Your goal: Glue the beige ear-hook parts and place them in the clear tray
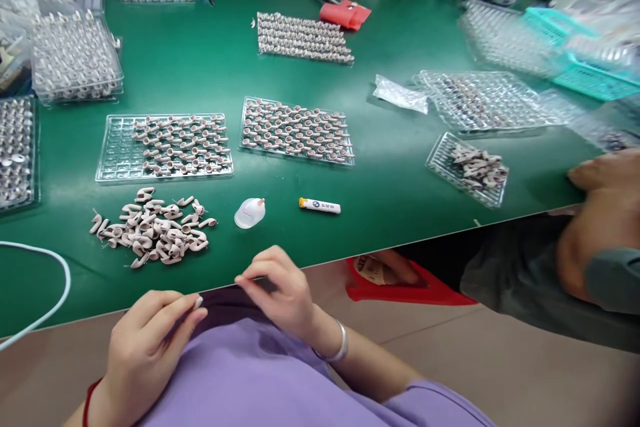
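Note:
My left hand point(150, 340) is closed in a pinch just below the table's front edge. Between its thumb and forefinger the tip of a small whitish piece point(199, 302) shows; the rest of it is hidden. To its right, my right hand point(283, 290) is also pinched, and whatever its fingertips may hold is too small to make out. Beyond the hands lies a loose pile of pinkish-beige earbud shells point(157, 230). A soft, clear drop-shaped bottle point(250, 213) with a reddish tip rests beside the pile, with a white BMW lighter point(320, 205) farther right.
A partly filled clear tray point(117, 147) and a full tray of shells point(297, 130) lie behind the pile. Stacked trays point(77, 57) stand left. A white cable point(60, 260) curves at the near left. A co-worker's arm point(595, 213) is at right, near a small tray point(440, 157).

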### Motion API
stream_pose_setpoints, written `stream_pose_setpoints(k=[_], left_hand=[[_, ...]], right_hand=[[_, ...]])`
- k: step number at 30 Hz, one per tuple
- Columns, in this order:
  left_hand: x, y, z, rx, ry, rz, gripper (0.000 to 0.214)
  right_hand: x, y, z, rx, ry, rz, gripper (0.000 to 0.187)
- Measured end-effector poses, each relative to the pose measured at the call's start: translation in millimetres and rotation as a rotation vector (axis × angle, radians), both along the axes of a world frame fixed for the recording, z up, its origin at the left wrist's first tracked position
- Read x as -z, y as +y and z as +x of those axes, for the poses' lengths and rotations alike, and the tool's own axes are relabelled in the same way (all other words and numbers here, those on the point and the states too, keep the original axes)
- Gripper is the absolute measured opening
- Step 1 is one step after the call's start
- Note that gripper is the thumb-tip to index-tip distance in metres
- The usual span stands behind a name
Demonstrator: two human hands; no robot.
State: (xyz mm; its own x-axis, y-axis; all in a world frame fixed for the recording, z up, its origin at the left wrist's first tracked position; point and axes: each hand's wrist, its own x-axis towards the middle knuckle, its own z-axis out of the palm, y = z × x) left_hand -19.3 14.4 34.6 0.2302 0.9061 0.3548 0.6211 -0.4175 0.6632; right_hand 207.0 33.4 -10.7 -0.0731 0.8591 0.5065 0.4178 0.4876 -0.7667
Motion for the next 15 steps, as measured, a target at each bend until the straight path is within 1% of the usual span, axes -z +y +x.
stream_pose_setpoints(k=[2,3,4,6,8,9,11,13,14,15], left_hand=[[-3.9,5.1,0.5,0.03,0.042,0.103,0.015],[-5.2,7.2,1.2,0.045,0.055,0.143,0.017],[-6.1,9.1,2.0,0.058,0.066,0.177,0.018],[-7.5,13.2,4.0,0.08,0.09,0.222,0.019],[-9.2,21.0,5.2,0.084,0.119,0.247,0.016],[-10.4,28.0,4.9,0.078,0.135,0.264,0.014],[-13.9,50.2,1.4,0.042,0.175,0.314,0.01],[-18.7,84.0,-7.1,-0.036,0.236,0.361,0.005],[-21.5,104.0,-13.0,-0.097,0.273,0.365,0.006],[-24.2,125.1,-19.6,-0.161,0.314,0.335,0.011]], right_hand=[[-0.6,8.7,7.3,0.185,0.025,-0.018,0.018],[-0.7,14.1,10.4,0.249,0.016,-0.04,0.026],[-0.6,19.9,12.9,0.282,-0.004,-0.077,0.035],[-0.3,31.9,16.1,0.262,-0.056,-0.177,0.055],[0.2,43.4,16.7,0.188,-0.103,-0.253,0.065],[0.5,48.5,16.3,0.151,-0.124,-0.274,0.064],[0.9,56.8,14.7,0.105,-0.159,-0.286,0.052],[1.4,61.8,13.3,0.099,-0.172,-0.271,0.039],[1.9,63.1,12.9,0.103,-0.165,-0.257,0.035],[2.5,63.6,12.8,0.106,-0.152,-0.243,0.033]])
